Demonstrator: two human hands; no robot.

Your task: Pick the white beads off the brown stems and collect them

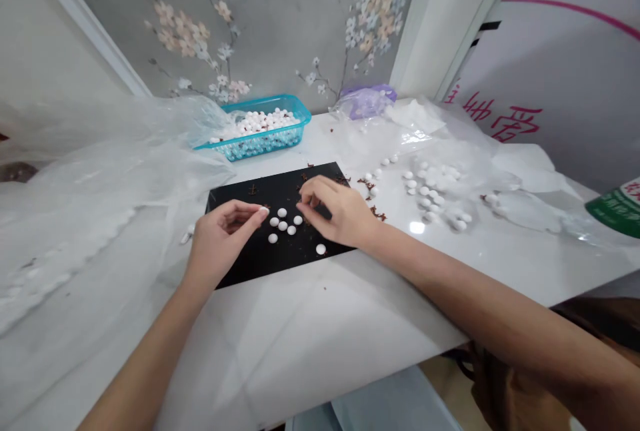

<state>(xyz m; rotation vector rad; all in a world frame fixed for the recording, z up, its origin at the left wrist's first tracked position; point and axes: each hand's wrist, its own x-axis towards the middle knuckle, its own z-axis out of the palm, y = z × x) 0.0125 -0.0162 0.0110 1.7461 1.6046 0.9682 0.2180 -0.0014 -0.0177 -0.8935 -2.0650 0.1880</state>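
Between the thumb and fingertips of my left hand [220, 237] is a small white ball [263, 210], held above the left part of a black mat [250, 269]. My right hand [337, 211] is over the mat's right side, its thumb and fingers pinched together; whatever they hold is too small or hidden to name. Between the hands, several white balls [283, 225] lie in a loose cluster on the mat. A single white ball [321, 249] rests nearer the mat's front edge. Small brown pieces [253, 189] are scattered along the mat's back.
A blue basket [304, 125] full of white balls stands behind the mat. Loose white balls [425, 203] and brown bits [379, 213] lie to the right. Clear plastic sheeting [100, 171] covers the left side; a purple bag [370, 101] sits at the back. A green container [617, 209] is far right.
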